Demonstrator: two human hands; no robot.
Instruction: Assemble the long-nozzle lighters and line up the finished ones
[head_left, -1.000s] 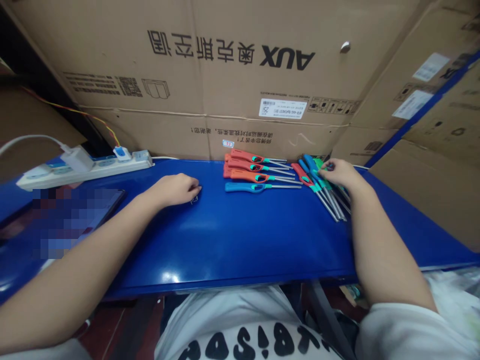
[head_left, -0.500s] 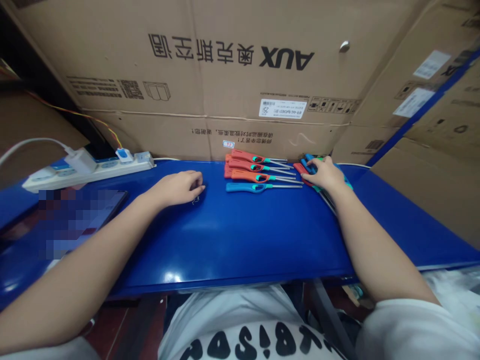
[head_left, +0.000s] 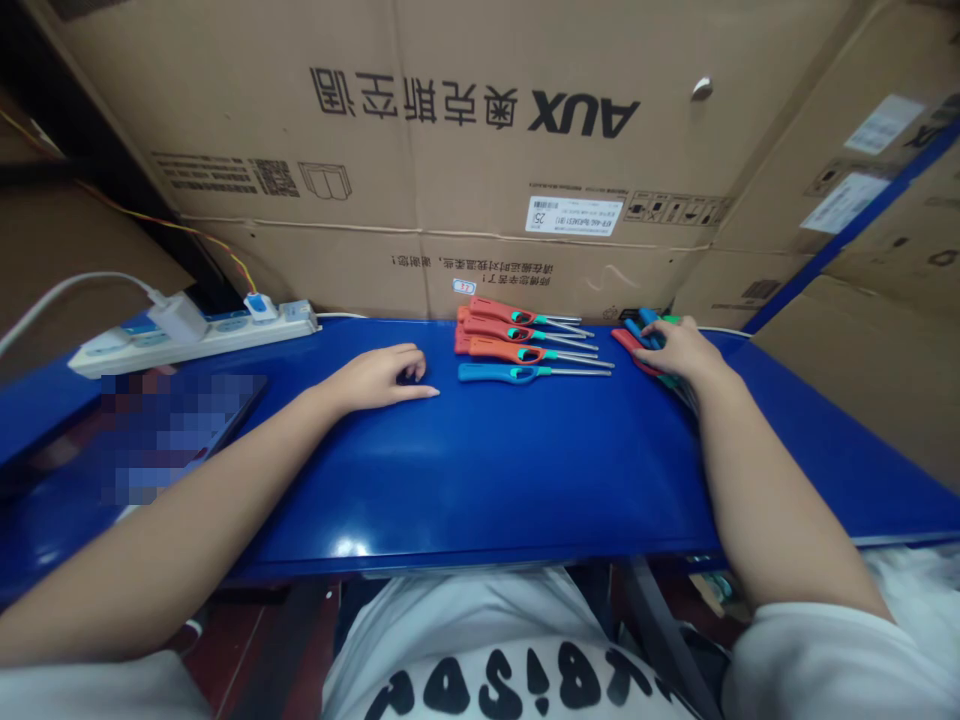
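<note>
Four long-nosed lighters, three orange and one blue, lie in a neat row at the back of the blue table, nozzles pointing right. Right hand rests on a pile of lighters just right of that row, fingers curled over the handles; grip on any one cannot be told. Left hand lies on the table left of the row, fingers loose, index stretched out, holding nothing.

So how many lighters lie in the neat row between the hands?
4: three orange lighters, rear, middle, front, then a blue lighter nearest the person. The right hand partly hides a separate pile.
</note>
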